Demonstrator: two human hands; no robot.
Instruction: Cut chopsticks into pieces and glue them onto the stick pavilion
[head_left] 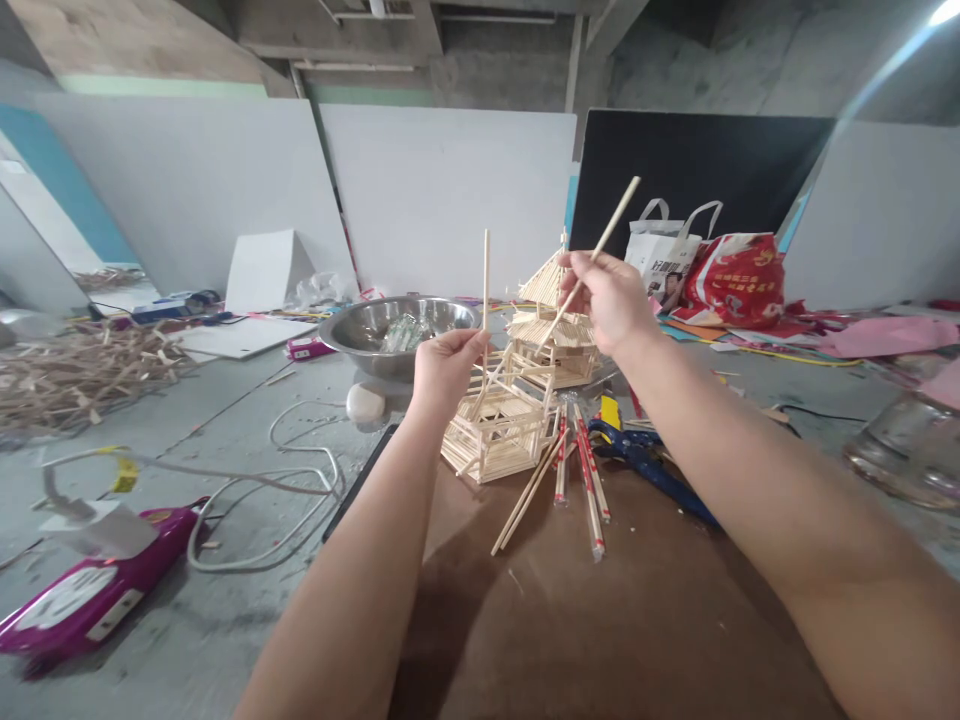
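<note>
Between thumb and fingers, my left hand [448, 368] pinches a thin wooden stick [486, 275] that stands upright over a small stick-built frame [504, 430]; whether its lower end touches the frame I cannot tell. A second wooden stick [616, 213] slants in the closed fingers of my right hand [611, 295], its lower end pointing down toward the frame. Behind both hands rises a stick-built pavilion [562, 355] with tiered roofs, partly hidden by my right hand. Loose chopsticks [529, 500] and several red-and-clear wrapped chopsticks [589, 470] lie in front of the frame on a brown board [570, 620].
Blue-handled pliers [649, 465] lie right of the wrapped chopsticks. A steel bowl [352, 340] stands behind my left hand. At left are a purple power strip [142, 550], a white cable [262, 480] and a pile of sticks [90, 370]. A glass jar [907, 455] is far right.
</note>
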